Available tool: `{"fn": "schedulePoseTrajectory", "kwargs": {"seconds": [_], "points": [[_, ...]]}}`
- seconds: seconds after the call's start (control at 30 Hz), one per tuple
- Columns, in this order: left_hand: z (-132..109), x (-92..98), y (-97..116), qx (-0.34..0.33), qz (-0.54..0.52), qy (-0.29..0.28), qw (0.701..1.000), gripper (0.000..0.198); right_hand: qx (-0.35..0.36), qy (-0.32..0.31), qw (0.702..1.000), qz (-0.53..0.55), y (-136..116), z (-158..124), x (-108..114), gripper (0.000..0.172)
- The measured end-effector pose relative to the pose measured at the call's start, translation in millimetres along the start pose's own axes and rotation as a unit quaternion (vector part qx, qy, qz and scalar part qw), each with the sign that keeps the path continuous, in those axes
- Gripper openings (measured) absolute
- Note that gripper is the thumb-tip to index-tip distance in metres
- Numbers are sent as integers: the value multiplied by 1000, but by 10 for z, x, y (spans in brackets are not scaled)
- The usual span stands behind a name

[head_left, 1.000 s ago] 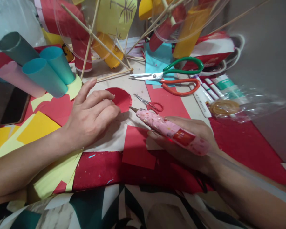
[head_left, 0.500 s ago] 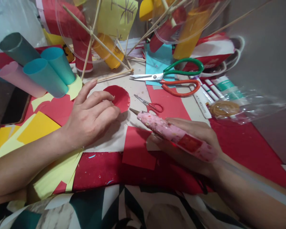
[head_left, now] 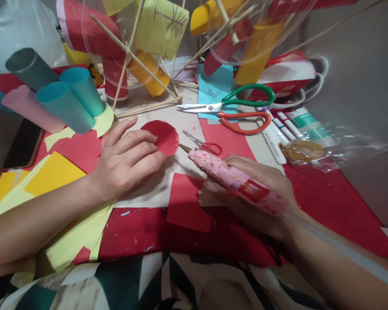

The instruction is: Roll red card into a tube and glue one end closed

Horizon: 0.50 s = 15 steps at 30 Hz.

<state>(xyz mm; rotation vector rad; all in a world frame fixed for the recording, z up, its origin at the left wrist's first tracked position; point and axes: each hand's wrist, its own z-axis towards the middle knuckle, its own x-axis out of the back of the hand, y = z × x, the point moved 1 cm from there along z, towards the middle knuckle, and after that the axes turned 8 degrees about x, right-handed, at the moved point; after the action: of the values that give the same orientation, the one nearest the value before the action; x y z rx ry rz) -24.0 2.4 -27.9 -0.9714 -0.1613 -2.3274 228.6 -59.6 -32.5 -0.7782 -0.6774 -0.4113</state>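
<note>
My left hand (head_left: pixel 129 159) has its fingers curled over a round red paper piece (head_left: pixel 166 135), covering its left side and lower edge; a glossy line runs along the visible rim. Wrapped in my right hand (head_left: pixel 261 176) is a pink patterned hot glue gun (head_left: pixel 228 172) with a cord trailing along the forearm. Its metal nozzle points left, close to the right rim of the round piece. Whether the tip touches the rim I cannot tell. Just beyond the nozzle lie small red-handled scissors (head_left: pixel 210 146). A red paper rectangle (head_left: pixel 186 200) lies below the nozzle.
Large scissors (head_left: pixel 245 107) with green and orange handles lie farther back. Paper tubes (head_left: pixel 64 105) stand at left, by a phone (head_left: pixel 23 144). Wooden sticks (head_left: pixel 116 82) form frames at the back. Markers (head_left: pixel 280 129) and a bag of rubber bands (head_left: pixel 302 150) lie right.
The view has shifted slightly. The glue gun's nozzle is a little nearer the right rim of the round red piece. Both hands keep their holds.
</note>
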Motion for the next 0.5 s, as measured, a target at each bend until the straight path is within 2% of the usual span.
{"fn": "schedulePoseTrajectory", "kwargs": {"seconds": [0.3,0.5], "points": [[50,45,-83,-20,-2,37,999,12,-17,3,1000,-18,-54,26,11,20],[51,30,-5,-28,38,45,998,16,-32,11,999,-7,-37,49,2,25]]}}
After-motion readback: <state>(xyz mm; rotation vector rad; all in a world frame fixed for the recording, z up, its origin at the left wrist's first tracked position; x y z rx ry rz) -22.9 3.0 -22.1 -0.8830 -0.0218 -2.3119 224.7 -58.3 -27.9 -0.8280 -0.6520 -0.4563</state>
